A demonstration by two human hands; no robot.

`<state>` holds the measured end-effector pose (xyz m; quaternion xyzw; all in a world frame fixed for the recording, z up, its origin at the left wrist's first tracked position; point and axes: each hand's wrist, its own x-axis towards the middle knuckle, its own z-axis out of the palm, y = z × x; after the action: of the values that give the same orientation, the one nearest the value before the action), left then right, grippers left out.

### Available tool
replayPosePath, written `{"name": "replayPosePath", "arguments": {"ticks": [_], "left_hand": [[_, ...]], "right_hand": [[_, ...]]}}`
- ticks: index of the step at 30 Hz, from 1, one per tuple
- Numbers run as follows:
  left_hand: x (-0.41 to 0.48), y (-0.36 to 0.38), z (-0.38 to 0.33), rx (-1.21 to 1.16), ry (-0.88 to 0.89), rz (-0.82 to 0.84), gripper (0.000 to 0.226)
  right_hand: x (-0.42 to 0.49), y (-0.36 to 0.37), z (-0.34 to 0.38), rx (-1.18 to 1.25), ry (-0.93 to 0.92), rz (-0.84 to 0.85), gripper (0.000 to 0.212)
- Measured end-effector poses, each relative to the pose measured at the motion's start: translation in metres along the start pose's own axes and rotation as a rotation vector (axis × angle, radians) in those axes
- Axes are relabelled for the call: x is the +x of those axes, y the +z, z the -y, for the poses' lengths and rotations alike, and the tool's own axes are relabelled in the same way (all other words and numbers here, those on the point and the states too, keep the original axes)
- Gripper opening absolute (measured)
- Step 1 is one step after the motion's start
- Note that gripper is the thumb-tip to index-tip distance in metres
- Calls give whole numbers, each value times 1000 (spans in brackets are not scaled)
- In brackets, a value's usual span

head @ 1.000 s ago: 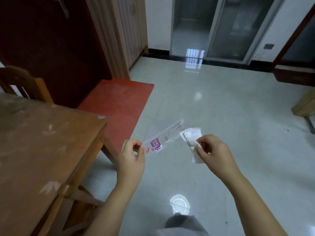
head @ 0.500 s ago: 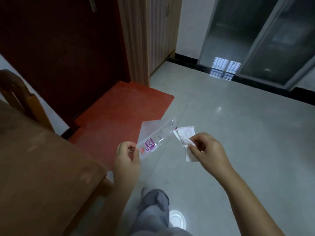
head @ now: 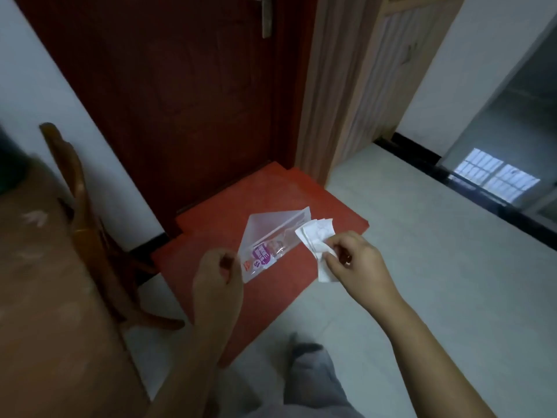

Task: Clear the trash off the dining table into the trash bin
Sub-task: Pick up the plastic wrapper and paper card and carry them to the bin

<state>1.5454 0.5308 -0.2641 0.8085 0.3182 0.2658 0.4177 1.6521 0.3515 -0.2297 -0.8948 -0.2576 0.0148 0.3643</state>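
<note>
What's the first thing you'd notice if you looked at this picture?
Two hands in the middle, each carrying trash: the left hand pinches a clear plastic wrapper with a purple label, and the right hand holds a crumpled white tissue. Under them lies a red mat in front of a dark red door, with the wooden table at the left.
</note>
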Motion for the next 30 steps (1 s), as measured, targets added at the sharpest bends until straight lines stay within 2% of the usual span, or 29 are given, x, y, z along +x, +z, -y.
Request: {"name": "replayPosePath", "arguments": {"ticks": [4, 7, 9, 11, 17, 23, 30], "left_hand": [[56, 26, -10, -4, -106, -149, 9], [79, 31, -20, 33, -128, -144, 12], [136, 40, -29, 28, -211, -342, 8], [143, 33, -34, 28, -212, -346, 5], [198, 11, -19, 46, -223, -565, 10], [263, -26, 19, 52, -232, -688, 12], [348, -97, 69, 28, -249, -837, 13]], "right_hand": [[92, 5, -14, 22, -102, 89, 15], [128, 6, -13, 28, -160, 77, 16], [219, 15, -1, 90, -305, 202, 15], [236, 22, 7, 73, -312, 203, 13], [318, 74, 52, 196, -465, 333, 16], [373, 141, 100, 224, -552, 436, 11], [441, 225, 205, 164, -666, 493, 9]]}}
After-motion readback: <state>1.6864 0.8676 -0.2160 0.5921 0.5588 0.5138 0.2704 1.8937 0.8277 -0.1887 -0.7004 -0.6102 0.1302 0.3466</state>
